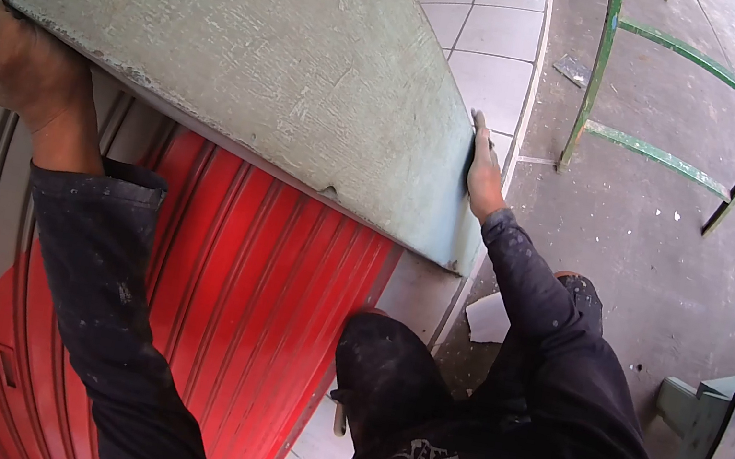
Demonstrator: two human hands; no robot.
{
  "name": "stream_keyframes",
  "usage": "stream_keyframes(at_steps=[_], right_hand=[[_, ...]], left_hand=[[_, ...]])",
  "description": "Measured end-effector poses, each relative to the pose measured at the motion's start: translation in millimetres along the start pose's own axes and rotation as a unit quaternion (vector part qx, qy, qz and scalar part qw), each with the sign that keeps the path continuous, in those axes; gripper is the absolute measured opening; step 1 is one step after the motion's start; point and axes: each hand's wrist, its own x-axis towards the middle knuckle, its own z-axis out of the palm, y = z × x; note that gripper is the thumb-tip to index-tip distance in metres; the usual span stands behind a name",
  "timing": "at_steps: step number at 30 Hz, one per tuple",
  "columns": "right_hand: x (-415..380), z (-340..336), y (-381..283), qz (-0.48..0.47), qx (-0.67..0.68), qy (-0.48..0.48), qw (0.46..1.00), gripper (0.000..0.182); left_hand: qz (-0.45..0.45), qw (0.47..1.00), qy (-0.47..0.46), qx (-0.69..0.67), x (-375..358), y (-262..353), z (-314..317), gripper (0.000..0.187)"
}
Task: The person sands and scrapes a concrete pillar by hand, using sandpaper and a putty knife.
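A large grey-green slab-like surface (271, 48), rough and streaked with a chipped lower edge, fills the upper left and middle. My left hand (17, 59) is curled at its left edge, slightly blurred. Something dark shows between that hand and the edge, too little to name. On the other side my right hand (485, 167) lies along the smoother, bluish right face, its fingers stretched out and pressed together. A thin dark line shows by those fingertips, and I cannot make out what it is. Both dark sleeves carry pale specks.
Below the slab is a red and grey ribbed shutter (235, 266). A green metal frame (661, 157) stands on the grey floor (620, 233) at upper right. White tiles (498, 33), a white scrap (489, 318) and a pale-green wooden piece (697, 411) also show.
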Motion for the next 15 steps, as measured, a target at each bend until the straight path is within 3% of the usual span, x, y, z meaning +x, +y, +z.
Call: stream_keyframes(at_steps=[2, 3, 6, 7, 8, 10, 13, 15], right_hand=[[10, 10, -54, -0.088, 0.073, -0.005, 0.993, 0.065], [8, 9, -46, -0.070, 0.076, 0.000, 0.995, 0.063], [6, -8, 41, -0.014, 0.034, 0.037, 0.999, 0.062], [11, -18, 116, 0.103, 0.010, 0.039, 0.994, 0.063], [3, -25, 136, 0.138, 0.030, 0.035, 0.989, 0.063], [13, -29, 123, 0.156, 0.013, 0.023, 0.987, 0.063], [2, -15, -9, 0.036, 0.065, -0.017, 0.997, 0.061], [1, -11, -5, -0.037, 0.057, -0.011, 0.998, 0.060]], left_hand=[[0.020, 0.999, 0.001, 0.027, -2, 3, -1, 0.065], [0.030, 0.999, 0.001, 0.038, -2, 5, 0, 0.065], [0.053, 0.996, 0.011, 0.069, 1, 10, -2, 0.067], [0.060, 0.995, 0.013, 0.075, 1, 12, -4, 0.068], [0.069, 0.994, 0.015, 0.083, 1, 13, -4, 0.069], [0.084, 0.991, 0.021, 0.099, 2, 16, -6, 0.070], [0.103, 0.987, 0.026, 0.119, 3, 18, -4, 0.072], [0.118, 0.983, 0.032, 0.134, 3, 20, -5, 0.073]])
